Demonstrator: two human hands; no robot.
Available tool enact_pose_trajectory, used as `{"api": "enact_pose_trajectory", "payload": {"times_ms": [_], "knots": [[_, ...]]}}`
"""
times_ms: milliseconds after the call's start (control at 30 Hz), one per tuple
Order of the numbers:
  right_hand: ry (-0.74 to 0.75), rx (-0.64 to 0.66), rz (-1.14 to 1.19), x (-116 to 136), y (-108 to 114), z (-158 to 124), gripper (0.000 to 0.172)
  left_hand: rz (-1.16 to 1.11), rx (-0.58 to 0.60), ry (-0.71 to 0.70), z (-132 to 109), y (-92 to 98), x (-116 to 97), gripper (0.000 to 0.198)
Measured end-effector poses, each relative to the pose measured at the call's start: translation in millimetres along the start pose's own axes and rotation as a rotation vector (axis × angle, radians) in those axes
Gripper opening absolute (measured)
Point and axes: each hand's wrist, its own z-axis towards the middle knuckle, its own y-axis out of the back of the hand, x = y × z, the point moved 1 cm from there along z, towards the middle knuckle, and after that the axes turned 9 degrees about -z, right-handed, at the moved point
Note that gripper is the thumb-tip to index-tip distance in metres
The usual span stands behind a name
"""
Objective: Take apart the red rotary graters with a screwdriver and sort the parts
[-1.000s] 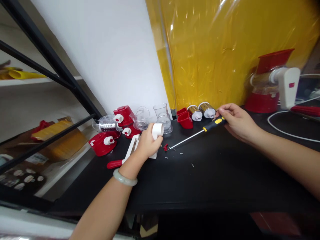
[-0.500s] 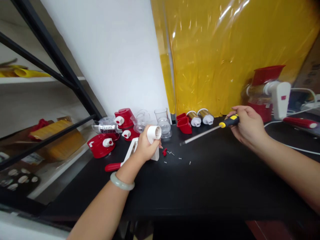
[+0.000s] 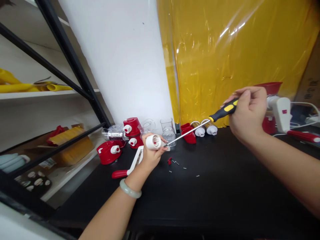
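My left hand [image 3: 150,158] is wrapped round a white plastic grater part [image 3: 153,142], whose round open end faces up toward me. In my right hand [image 3: 248,111] is a screwdriver [image 3: 223,111] with a black and yellow handle. Its long metal shaft slants down to the left, and the tip is right by the white part at my left fingers; whether it touches a screw I cannot tell. On the black table below lie a small red piece [image 3: 169,161] and several loose screws [image 3: 176,163]. A white crank with a red handle [image 3: 120,174] lies behind my left wrist.
Red grater bases [image 3: 109,152] and clear plastic parts [image 3: 166,128] stand along the back of the black table [image 3: 190,203]. Two drum graters [image 3: 210,128] lie beside red pieces [image 3: 188,134]. An assembled grater [image 3: 281,111] stands at right; a shelf rack [image 3: 67,60] borders the left.
My right hand has brought the screwdriver left, so its tip has come up to the white part. My left hand has turned that part so its round end faces me more.
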Motion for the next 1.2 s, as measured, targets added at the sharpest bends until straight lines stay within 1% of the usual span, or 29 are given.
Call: {"api": "enact_pose_trajectory", "payload": {"times_ms": [133,300,433,633,767,900,1200], "knots": [[0.047,-0.017,-0.006,6.5,-7.7,3.9,0.015,-0.008,-0.01,0.055,-2.7,0.8,3.9,0.059],[0.091,-0.01,0.005,7.6,-13.1,-4.3,0.013,0.012,0.016,0.068,-4.9,-0.8,4.1,0.062],[0.099,0.004,-0.013,-0.2,-14.1,-7.9,0.013,-0.061,0.034,0.049,-6.8,-0.7,9.5,0.061],[0.164,-0.027,-0.036,-18.1,-12.2,-7.3,0.016,-0.035,0.067,0.009,-8.2,-0.3,16.7,0.059],[0.158,-0.019,-0.009,-23.7,-10.5,-7.8,0.015,-0.018,0.092,-0.002,-7.0,-0.8,16.1,0.058],[0.156,-0.026,-0.005,-23.3,-9.9,-8.5,0.015,-0.001,0.085,-0.012,-6.3,-0.8,14.9,0.055],[0.133,-0.031,-0.04,-18.8,-10.3,-8.2,0.012,-0.03,0.083,0.056,-9.5,1.9,18.3,0.058]]}}
